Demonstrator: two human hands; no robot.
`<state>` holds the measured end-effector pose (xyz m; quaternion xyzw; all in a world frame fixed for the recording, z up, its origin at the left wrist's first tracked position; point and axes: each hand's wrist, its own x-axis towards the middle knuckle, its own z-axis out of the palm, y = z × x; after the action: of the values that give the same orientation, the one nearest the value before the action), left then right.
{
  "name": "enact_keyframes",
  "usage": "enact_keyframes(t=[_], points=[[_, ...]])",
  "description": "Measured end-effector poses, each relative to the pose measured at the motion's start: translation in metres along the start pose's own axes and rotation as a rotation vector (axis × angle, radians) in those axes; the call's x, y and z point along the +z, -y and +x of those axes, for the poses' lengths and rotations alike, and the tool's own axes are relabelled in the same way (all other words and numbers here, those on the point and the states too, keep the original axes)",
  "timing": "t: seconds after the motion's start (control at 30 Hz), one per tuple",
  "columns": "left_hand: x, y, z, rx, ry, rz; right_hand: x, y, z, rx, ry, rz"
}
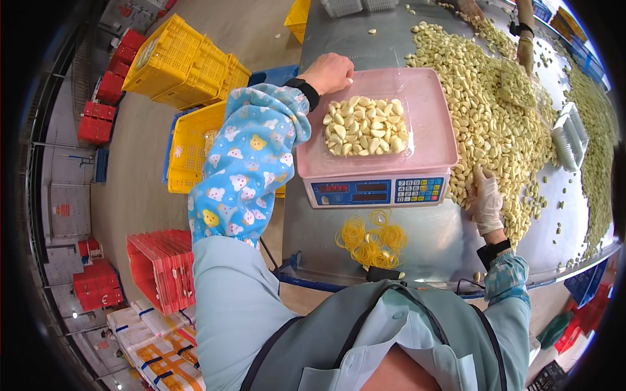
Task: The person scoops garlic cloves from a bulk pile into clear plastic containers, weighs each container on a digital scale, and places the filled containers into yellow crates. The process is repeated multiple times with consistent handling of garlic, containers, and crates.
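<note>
A clear plastic box (408, 146) full of peeled garlic cloves (364, 124) rests on the pink tray (433, 122) of a digital scale (376, 193). My left hand (332, 73), bare, is at the tray's far left corner beside the box's lid side, with a small pale piece, perhaps a clove, at its fingertips. In a thin pale glove, my right hand (485, 200) touches the near edge of the large heap of garlic cloves (474, 97), right of the scale; whether it holds any is unclear. Yellow rubber bands (374, 239) lie before the scale.
Stacked clear boxes (570, 137) stand on the heap's right; more (359, 6) are at the far edge. Another person's hands (525, 54) are at the heap's far side. Yellow crates (183, 63) stand left of the metal table (318, 234). A dark object (384, 273) lies at its near edge.
</note>
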<state>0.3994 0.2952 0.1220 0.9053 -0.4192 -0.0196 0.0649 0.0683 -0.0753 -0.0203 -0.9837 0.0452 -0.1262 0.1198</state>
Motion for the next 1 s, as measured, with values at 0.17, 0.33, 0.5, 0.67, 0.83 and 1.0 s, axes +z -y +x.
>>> enact_keyframes(t=[0.17,0.33,0.5,0.67,0.83,1.0], points=[[-0.02,-0.015,-0.015,-0.129,-0.176,-0.214,-0.006,-0.017,0.008,0.109,-0.02,0.335],[-0.048,-0.077,-0.077,-0.169,-0.188,-0.527,-0.053,-0.025,0.024,0.109,0.005,0.14],[-0.022,-0.104,-0.109,-0.101,-0.158,-0.415,-0.124,0.096,0.103,-0.042,-0.081,0.505],[-0.026,-0.108,-0.124,-0.051,-0.285,-0.308,-0.098,0.2,0.168,-0.478,0.177,0.523],[-0.036,-0.092,-0.142,-0.102,-0.377,-0.349,-0.077,0.219,0.183,-0.616,0.279,0.5],[-0.035,-0.055,-0.147,-0.34,-0.371,-0.595,-0.113,0.201,0.172,-0.244,0.174,0.749]])
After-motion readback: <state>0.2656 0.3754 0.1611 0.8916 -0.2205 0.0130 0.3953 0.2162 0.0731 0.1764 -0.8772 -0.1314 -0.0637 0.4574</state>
